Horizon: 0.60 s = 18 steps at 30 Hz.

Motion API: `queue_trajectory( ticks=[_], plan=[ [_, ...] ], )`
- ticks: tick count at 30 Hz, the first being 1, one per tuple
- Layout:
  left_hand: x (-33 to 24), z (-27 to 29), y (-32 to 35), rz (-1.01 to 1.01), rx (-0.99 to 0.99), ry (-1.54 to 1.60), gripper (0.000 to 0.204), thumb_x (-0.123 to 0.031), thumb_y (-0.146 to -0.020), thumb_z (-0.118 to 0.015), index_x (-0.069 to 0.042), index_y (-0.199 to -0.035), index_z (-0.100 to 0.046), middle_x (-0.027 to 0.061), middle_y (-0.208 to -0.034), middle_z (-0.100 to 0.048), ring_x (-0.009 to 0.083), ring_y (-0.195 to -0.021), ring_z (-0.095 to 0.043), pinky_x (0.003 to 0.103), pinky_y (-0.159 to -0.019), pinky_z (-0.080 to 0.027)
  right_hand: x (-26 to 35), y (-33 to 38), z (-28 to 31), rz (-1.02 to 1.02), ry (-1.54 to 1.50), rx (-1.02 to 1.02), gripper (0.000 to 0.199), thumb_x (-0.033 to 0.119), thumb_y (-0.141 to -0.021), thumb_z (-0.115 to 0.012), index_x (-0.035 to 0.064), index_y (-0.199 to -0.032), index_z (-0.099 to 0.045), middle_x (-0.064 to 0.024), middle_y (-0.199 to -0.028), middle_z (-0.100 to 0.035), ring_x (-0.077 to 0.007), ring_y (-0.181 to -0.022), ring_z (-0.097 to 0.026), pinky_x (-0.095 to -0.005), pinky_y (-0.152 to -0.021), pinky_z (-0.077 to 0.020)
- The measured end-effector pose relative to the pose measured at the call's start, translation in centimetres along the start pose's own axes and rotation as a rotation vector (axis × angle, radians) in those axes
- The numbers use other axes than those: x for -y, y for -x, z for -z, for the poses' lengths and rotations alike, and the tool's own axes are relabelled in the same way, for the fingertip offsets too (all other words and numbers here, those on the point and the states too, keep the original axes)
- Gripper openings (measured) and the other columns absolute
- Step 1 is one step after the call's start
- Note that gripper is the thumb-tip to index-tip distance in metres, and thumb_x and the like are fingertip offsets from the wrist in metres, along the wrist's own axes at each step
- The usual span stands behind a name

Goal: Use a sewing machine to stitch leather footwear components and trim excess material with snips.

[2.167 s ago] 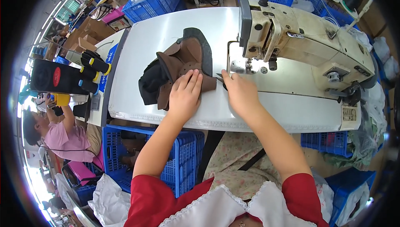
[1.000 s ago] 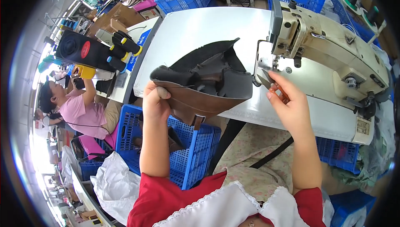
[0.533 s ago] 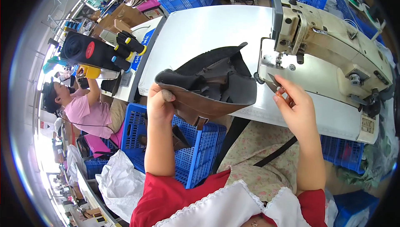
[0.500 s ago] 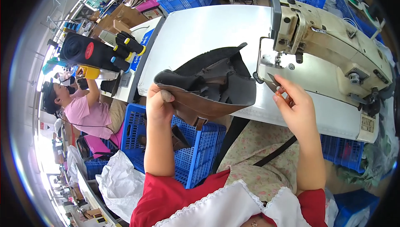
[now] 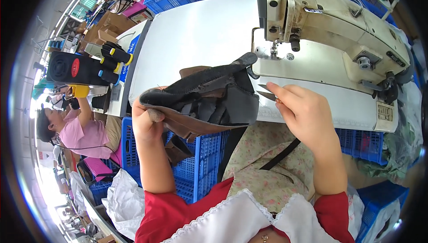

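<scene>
My left hand (image 5: 149, 119) grips the left end of a brown leather boot upper (image 5: 187, 120), its thumb wearing a pale finger cover. The upper hangs above the table's near edge, its dark lining and loose inner pieces facing up. A strip of black edging sticks up at its far right. My right hand (image 5: 307, 111) is closed around small thread snips (image 5: 267, 95), whose two pointed blades are parted and aim left at the upper's right end, just short of it. Most of the snips' body is hidden by the fingers.
An industrial sewing machine (image 5: 321, 24) stands on the white table (image 5: 191, 33) at right. Below the left forearm is a blue crate (image 5: 207, 162) holding brown pieces. Another machine with thread cones (image 5: 118, 55) stands at left, where a person in pink (image 5: 87, 133) works.
The view has shifted, so the table and machine sit further left and higher. The upper has tilted, showing a brown flap behind it. The snips have turned left, toward the upper's end.
</scene>
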<state>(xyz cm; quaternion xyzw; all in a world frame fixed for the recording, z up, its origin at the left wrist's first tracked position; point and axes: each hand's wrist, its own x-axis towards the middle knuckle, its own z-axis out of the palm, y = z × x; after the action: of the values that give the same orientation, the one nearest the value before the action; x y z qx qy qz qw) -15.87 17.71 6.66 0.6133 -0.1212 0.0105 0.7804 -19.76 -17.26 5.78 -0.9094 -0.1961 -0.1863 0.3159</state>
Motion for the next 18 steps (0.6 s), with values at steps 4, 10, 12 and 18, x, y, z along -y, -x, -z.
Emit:
queue_trajectory(
  ticks=[4,10,12,18],
  plan=[
    [-0.6,-1.0,-0.1,0.032,0.089,-0.093,0.058,-0.012,-0.058,-0.070,0.013,-0.110,-0.060,0.0213,-0.103,-0.068,0.0289,-0.094,-0.067,0.036,-0.090,-0.051,0.3,0.4,0.8,0.018,0.082,0.062,0.036,0.005,-0.080,-0.065,0.0113,-0.115,-0.069,-0.0068,-0.076,-0.057,-0.0268,-0.066,-0.059,-0.0389,-0.057,-0.0469],
    [-1.1,-1.4,0.0,0.049,0.074,-0.165,0.060,-0.013,-0.057,-0.071,0.014,-0.110,-0.060,0.0226,-0.105,-0.068,0.0303,-0.095,-0.066,0.038,-0.090,-0.051,0.9,0.9,1.6,0.014,0.142,0.154,0.034,0.005,-0.080,-0.062,0.0092,-0.113,-0.069,-0.0071,-0.075,-0.057,-0.0266,-0.067,-0.059,-0.0391,-0.057,-0.0462],
    [-1.1,-1.2,0.0,0.061,0.074,-0.156,0.061,-0.013,-0.056,-0.071,0.014,-0.110,-0.060,0.0228,-0.105,-0.068,0.0304,-0.095,-0.067,0.038,-0.090,-0.051,1.2,1.1,1.8,0.013,0.151,0.153,0.036,0.004,-0.078,-0.062,0.0091,-0.113,-0.069,-0.0069,-0.075,-0.056,-0.0264,-0.067,-0.060,-0.0391,-0.057,-0.0461],
    [-0.9,-1.3,-0.3,0.054,0.058,-0.164,0.063,-0.016,-0.055,-0.075,0.015,-0.107,-0.062,0.0259,-0.105,-0.068,0.0315,-0.093,-0.069,0.040,-0.089,-0.054,0.9,1.1,1.7,0.020,0.148,0.151,0.035,0.004,-0.078,-0.066,0.0114,-0.112,-0.070,-0.0066,-0.073,-0.058,-0.0264,-0.065,-0.059,-0.0374,-0.055,-0.0453]
  ],
)
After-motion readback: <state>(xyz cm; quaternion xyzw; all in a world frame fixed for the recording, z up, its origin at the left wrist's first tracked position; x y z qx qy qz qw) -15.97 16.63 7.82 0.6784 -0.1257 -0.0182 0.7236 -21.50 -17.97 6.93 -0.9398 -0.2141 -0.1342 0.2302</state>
